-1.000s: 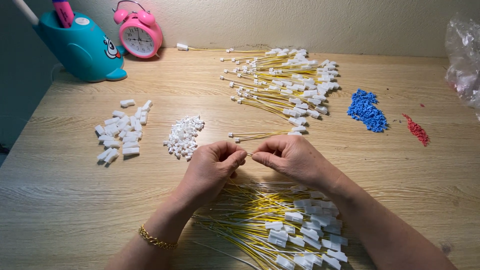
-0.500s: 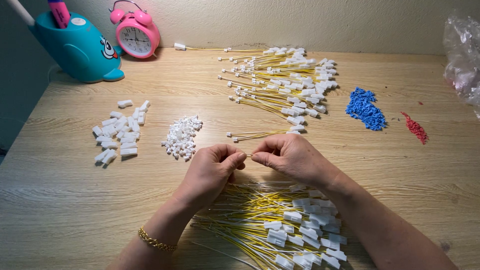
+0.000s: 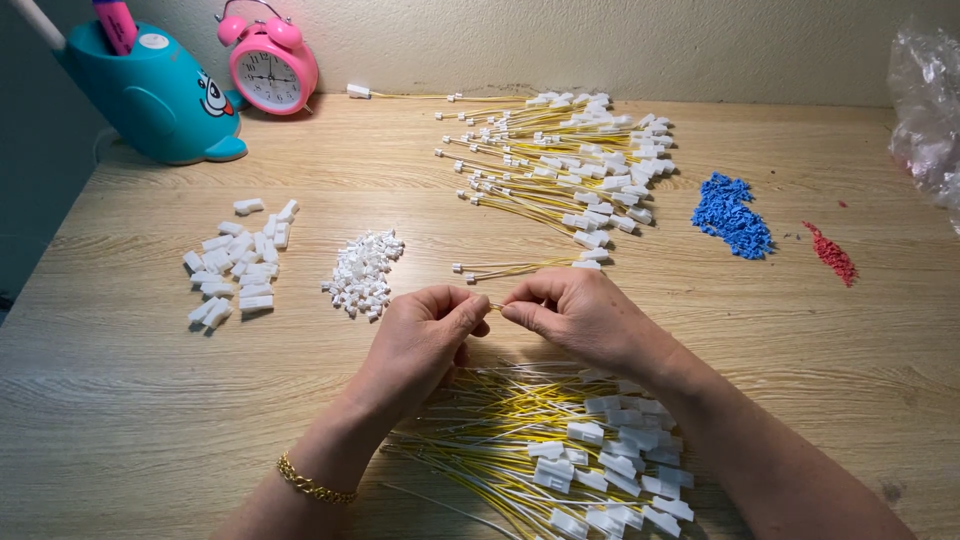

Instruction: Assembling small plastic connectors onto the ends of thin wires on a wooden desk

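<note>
Nearest the camera, a loose heap of yellow wires (image 3: 520,440) with white plugs on their ends lies on the wooden surface (image 3: 140,420), just under the wrists. Above it the left hand (image 3: 425,335) and the right hand (image 3: 575,312) meet fingertip to fingertip, each with thumb and forefinger pinched together on a thin yellow wire (image 3: 496,307) of which only a short bit shows between them; what else the fingers hold is hidden. A gold bracelet (image 3: 312,485) circles the left wrist. Just beyond the right hand a pair of wires (image 3: 520,267) lies alone. To the left sit a small pile of tiny white pieces (image 3: 362,274) and, further left, a scatter of larger white housings (image 3: 240,265). To the right are a heap of blue bits (image 3: 732,215) and a smaller streak of red bits (image 3: 830,253). Further back lies a second heap of yellow wires with plugs (image 3: 565,165). At the far edge stand a teal whale-shaped holder (image 3: 155,95) and a pink alarm clock (image 3: 272,65), with a clear plastic bag (image 3: 925,105) at far right.
</note>
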